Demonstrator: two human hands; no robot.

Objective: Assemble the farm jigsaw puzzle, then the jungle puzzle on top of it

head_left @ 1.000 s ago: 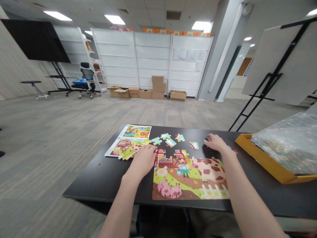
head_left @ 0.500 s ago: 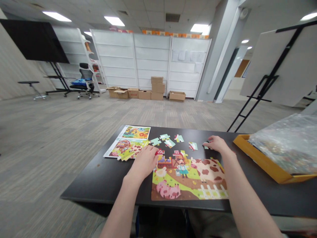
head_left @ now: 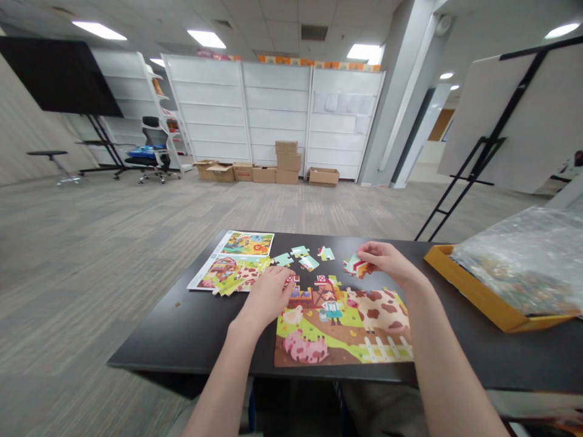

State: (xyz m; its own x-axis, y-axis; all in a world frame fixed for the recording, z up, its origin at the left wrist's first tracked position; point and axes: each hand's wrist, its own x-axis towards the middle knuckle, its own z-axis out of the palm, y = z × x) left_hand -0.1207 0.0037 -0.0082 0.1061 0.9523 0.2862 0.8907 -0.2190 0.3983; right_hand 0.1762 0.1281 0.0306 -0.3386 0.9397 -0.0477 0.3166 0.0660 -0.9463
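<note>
A partly built farm jigsaw puzzle (head_left: 346, 331) lies on the black table (head_left: 191, 331), showing a pig, a cow and a farmer. My left hand (head_left: 268, 294) rests flat with fingers stretched on the table at the puzzle's upper left corner, touching its edge. My right hand (head_left: 385, 261) is above the puzzle's top edge, its fingers pinched on a loose puzzle piece (head_left: 357, 266) coloured pale green, red and orange. Three loose pale green pieces (head_left: 306, 256) lie farther back on the table.
A printed picture sheet (head_left: 234, 258) with a small stack of pieces lies left of the puzzle. A yellow box lid (head_left: 483, 297) holding a clear plastic bag (head_left: 523, 258) stands at the right. Beyond the table are carpet, cardboard boxes (head_left: 285, 164), an office chair and a black easel (head_left: 460, 182).
My right hand has moved left from the table's back right and has picked up a loose piece. My left hand has stayed at the puzzle's corner.
</note>
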